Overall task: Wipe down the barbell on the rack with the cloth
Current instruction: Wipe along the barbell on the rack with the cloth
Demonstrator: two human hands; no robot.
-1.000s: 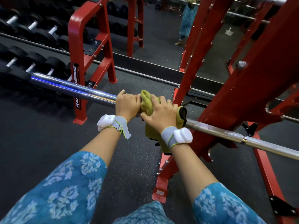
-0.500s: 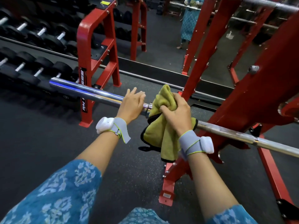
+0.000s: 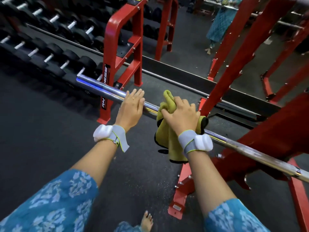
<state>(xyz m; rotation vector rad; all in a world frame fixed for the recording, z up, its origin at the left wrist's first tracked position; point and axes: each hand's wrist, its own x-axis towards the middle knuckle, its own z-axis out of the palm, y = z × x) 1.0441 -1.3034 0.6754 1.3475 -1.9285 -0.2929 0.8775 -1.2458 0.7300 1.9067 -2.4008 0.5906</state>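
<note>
Fingers [image 3: 183,102] of my right hand [image 3: 181,117] are curled down over the cloth [image 3: 168,139], pinning the bunched yellow-green fabric onto the barbell [image 3: 100,88]. One fold sticks up past my knuckles toward 12 o'clock. The rest hangs below the bar toward 6 o'clock, its dark edge showing.

My left hand [image 3: 132,109] lies just beside it at 9 o'clock, with its fingers straight and together. The palm is flat over the bar and grips nothing, and a thin ring sits on one finger. A short stretch of bare metal shows between my two hands.

The barbell crosses the view from 10 o'clock to 4 o'clock. Its thick shiny end points to 10 o'clock, and its thinner shaft passes over the red rack [image 3: 275,131] at 4 o'clock. I cannot tell whether it sits in a hook there.

Grey bands [image 3: 119,137] with white pods wrap both wrists, and blue flower-print sleeves [image 3: 58,206] cover my forearms at 7 and 5 o'clock. Rows of black dumbbells [image 3: 50,52] fill the 10 to 11 o'clock corner, on a stand [image 3: 115,39] with a red end frame. Dark speckled floor [image 3: 41,131] lies underneath, and a bare foot [image 3: 147,221] shows at 6 o'clock.
</note>
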